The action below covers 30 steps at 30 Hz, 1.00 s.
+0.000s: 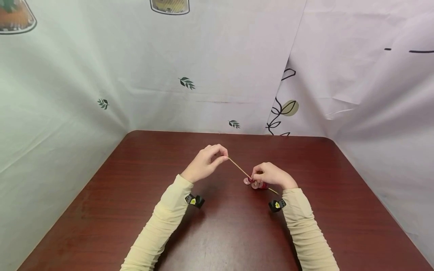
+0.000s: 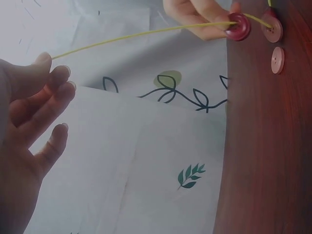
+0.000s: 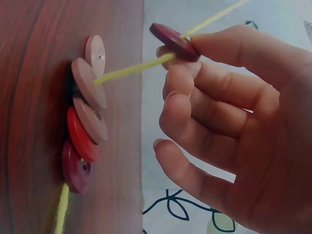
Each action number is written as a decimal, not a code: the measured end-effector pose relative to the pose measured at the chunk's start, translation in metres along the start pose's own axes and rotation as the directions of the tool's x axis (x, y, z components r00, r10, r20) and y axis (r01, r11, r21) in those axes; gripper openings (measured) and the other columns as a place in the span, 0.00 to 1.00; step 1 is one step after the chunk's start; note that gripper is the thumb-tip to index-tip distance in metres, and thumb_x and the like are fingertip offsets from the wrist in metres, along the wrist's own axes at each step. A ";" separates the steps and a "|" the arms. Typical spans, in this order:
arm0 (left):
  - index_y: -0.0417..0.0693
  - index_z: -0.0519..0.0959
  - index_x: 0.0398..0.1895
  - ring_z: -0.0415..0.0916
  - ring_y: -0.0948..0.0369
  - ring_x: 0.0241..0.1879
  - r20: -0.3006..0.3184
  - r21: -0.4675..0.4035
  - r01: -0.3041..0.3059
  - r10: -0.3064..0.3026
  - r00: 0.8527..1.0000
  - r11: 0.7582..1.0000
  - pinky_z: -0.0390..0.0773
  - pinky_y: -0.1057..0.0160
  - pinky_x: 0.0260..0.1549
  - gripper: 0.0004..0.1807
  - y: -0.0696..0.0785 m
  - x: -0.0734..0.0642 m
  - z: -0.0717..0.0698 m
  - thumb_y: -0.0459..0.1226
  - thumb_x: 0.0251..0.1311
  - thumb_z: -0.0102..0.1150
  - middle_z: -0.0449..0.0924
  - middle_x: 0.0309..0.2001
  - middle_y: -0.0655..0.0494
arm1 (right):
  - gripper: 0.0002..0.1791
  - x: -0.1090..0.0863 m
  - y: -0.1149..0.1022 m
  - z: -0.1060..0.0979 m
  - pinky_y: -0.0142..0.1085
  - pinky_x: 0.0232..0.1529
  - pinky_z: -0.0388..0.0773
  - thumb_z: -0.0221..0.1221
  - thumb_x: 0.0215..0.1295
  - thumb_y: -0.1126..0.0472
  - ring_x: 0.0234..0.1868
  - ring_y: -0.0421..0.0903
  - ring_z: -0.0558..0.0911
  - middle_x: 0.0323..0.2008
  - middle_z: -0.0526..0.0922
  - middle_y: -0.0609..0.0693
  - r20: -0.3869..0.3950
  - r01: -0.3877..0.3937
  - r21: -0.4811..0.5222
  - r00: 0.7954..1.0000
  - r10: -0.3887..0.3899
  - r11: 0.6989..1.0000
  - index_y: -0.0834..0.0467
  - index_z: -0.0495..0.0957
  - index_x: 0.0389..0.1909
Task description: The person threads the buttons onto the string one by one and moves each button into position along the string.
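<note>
A dark red button (image 3: pixel 168 38) is pinched between thumb and fingers of my right hand (image 1: pixel 271 175), just above the table. Yellow yarn (image 2: pixel 141 34) passes through this button. My left hand (image 1: pixel 207 162) pinches the yarn up and to the left, and the strand runs taut between the hands. Below the right hand, several pink and red buttons lie strung in a row, among them a bright red button (image 3: pixel 82 134) and a purple-red button (image 3: pixel 77 168). A loose-looking pale pink button (image 2: pixel 278 60) lies beside them; whether yarn passes through it I cannot tell.
The brown wooden table (image 1: pixel 217 233) has rounded far corners. White sheeting (image 1: pixel 210 56) with leaf prints hangs behind it and along both sides. The yarn's tail (image 1: pixel 273 191) lies on the table by the right wrist.
</note>
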<state>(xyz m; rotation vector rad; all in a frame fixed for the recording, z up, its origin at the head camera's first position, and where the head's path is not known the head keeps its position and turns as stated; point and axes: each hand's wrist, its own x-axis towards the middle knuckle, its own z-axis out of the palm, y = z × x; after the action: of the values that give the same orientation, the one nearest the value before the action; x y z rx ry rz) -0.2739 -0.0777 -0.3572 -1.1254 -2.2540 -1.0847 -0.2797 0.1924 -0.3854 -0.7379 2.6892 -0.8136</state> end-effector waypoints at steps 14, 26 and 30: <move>0.49 0.77 0.34 0.68 0.63 0.33 -0.004 0.009 -0.039 0.039 0.999 0.999 0.68 0.64 0.38 0.04 0.004 0.001 -0.008 0.34 0.60 0.63 0.77 0.30 0.59 | 0.07 -0.002 0.005 0.004 0.31 0.26 0.75 0.57 0.61 0.66 0.24 0.45 0.81 0.22 0.84 0.54 0.069 -0.042 0.012 0.997 0.041 0.999 0.62 0.81 0.26; 0.49 0.77 0.34 0.68 0.63 0.33 0.008 0.021 -0.056 0.056 0.998 0.998 0.69 0.64 0.37 0.04 0.004 0.001 -0.009 0.34 0.59 0.64 0.77 0.30 0.59 | 0.11 -0.002 0.009 0.007 0.31 0.25 0.70 0.61 0.60 0.63 0.20 0.37 0.71 0.17 0.78 0.51 0.063 -0.053 -0.028 0.997 0.055 0.998 0.61 0.78 0.19; 0.49 0.77 0.34 0.69 0.60 0.32 0.011 0.022 -0.066 0.066 0.998 0.998 0.68 0.64 0.37 0.05 0.003 0.001 -0.008 0.34 0.59 0.64 0.77 0.29 0.60 | 0.12 -0.002 0.010 0.007 0.31 0.25 0.70 0.61 0.61 0.62 0.21 0.38 0.73 0.18 0.80 0.51 0.056 -0.050 -0.032 0.997 0.052 0.998 0.61 0.78 0.19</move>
<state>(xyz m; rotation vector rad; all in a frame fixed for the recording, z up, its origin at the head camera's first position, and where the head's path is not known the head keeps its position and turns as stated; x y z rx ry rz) -0.2714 -0.0827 -0.3500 -1.1900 -2.2153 -1.0278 -0.2793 0.1974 -0.3964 -0.6858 2.6636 -0.7298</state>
